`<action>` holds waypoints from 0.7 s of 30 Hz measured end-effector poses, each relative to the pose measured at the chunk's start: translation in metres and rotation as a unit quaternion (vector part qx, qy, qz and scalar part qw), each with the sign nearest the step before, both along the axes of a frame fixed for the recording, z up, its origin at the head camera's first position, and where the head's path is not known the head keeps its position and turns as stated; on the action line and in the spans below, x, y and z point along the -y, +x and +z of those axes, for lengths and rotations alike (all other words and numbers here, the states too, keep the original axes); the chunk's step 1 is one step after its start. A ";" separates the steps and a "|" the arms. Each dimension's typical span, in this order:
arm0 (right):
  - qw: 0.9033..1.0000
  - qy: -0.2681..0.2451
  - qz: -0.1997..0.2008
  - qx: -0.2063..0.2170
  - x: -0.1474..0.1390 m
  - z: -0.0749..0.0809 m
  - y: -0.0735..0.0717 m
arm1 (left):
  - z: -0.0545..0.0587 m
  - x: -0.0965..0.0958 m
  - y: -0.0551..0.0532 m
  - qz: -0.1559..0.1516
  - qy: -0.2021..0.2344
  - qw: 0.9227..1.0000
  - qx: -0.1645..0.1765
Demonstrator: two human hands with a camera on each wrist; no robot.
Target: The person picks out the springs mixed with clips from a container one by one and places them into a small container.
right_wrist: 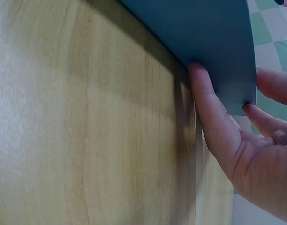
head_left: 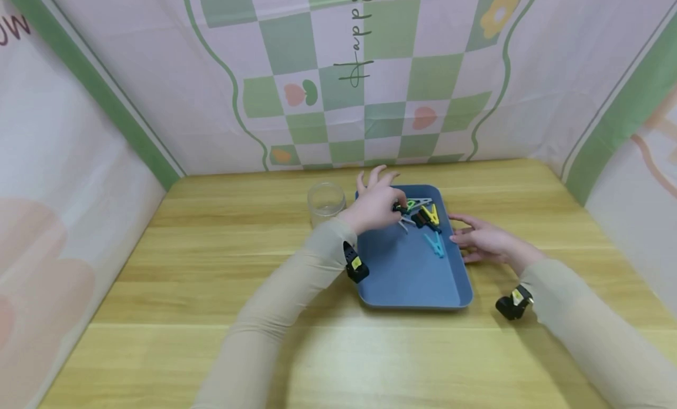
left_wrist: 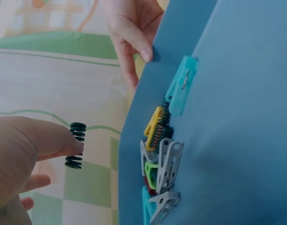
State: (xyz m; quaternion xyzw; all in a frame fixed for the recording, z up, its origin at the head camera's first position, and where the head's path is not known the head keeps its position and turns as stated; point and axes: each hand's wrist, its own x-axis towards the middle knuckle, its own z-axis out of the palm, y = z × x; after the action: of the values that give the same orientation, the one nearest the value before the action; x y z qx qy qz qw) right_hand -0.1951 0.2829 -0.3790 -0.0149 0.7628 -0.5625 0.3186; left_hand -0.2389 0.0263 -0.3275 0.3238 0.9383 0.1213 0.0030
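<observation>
My left hand (head_left: 375, 204) is over the far left part of the blue tray (head_left: 407, 285) and pinches a dark coil spring (left_wrist: 77, 127) between thumb and finger. In the left wrist view the spring is up off the tray. Further coil springs (left_wrist: 161, 135) lie in the tray among clothespins: a yellow one (head_left: 432, 214), a turquoise one (head_left: 436, 247) lying nearer the front, grey ones (left_wrist: 168, 166) and a green one (left_wrist: 149, 179). My right hand (head_left: 489, 242) touches the tray's right side with its fingers extended; the right wrist view shows fingertips against the outer wall.
A clear round jar (head_left: 319, 206) stands left of the tray, close by my left wrist. All of this is on a wooden table (head_left: 211, 268). Printed cloth (head_left: 338, 121) hangs behind the table and along both sides.
</observation>
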 end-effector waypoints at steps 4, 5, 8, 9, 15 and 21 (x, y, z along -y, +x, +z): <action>1.000 -0.002 0.000 0.003 0.000 0.000 -0.001 | 0.006 0.006 0.001 0.002 0.003 1.000 0.000; 1.000 -0.001 0.001 0.002 0.000 0.000 -0.001 | 0.007 0.007 0.001 0.003 0.003 1.000 0.000; 1.000 -0.002 0.001 0.004 -0.001 -0.001 -0.001 | 0.010 0.011 0.002 0.005 0.006 1.000 0.000; 1.000 -0.002 0.001 0.004 -0.001 -0.001 -0.001 | 0.011 0.012 0.002 0.006 0.006 1.000 -0.001; 1.000 -0.005 -0.005 0.007 -0.001 0.000 -0.001 | 0.016 0.019 0.003 0.013 0.016 1.000 -0.007; 1.000 -0.005 -0.005 0.007 -0.001 -0.001 -0.001 | 0.020 0.029 0.003 0.020 0.023 0.999 -0.014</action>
State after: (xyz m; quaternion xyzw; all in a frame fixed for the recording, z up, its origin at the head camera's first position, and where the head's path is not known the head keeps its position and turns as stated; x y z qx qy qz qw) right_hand -0.1958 0.2835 -0.3801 -0.0090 0.7578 -0.5678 0.3214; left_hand -0.2364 -0.0025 -0.3077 0.3063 0.9417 0.1382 -0.0196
